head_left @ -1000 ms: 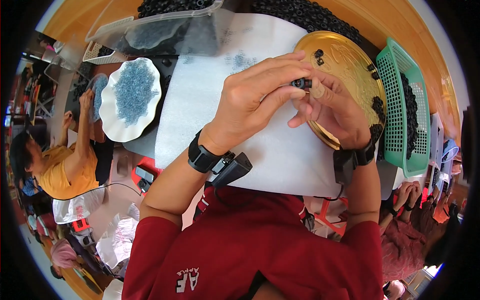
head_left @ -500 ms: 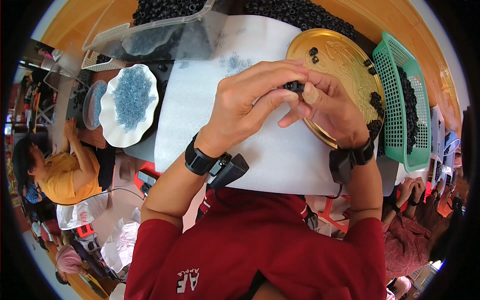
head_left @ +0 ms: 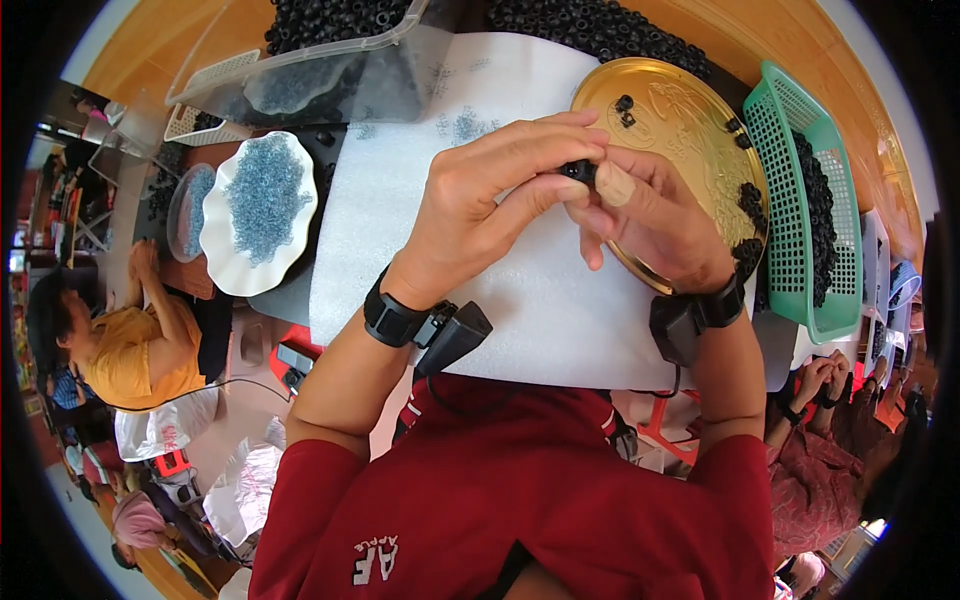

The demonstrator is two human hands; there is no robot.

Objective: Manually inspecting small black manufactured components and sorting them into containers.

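Clear plastic bag (head_left: 165,432), white, bottom left near seated person.

Beside the white foam sheet (head_left: 520,290) lie a gold embossed tray (head_left: 690,110), a green mesh basket (head_left: 790,170) of black pieces, and a white dish (head_left: 225,270) of blue-grey beads (head_left: 258,190).

Glossy embossed gold metal tray (head_left: 690,110), green plastic mesh basket (head_left: 775,130), matt white foam sheet (head_left: 520,300), clear plastic tub (head_left: 400,70), glossy white scalloped dish (head_left: 225,255), varnished wood table (head_left: 150,50), matt black beads (head_left: 590,25)
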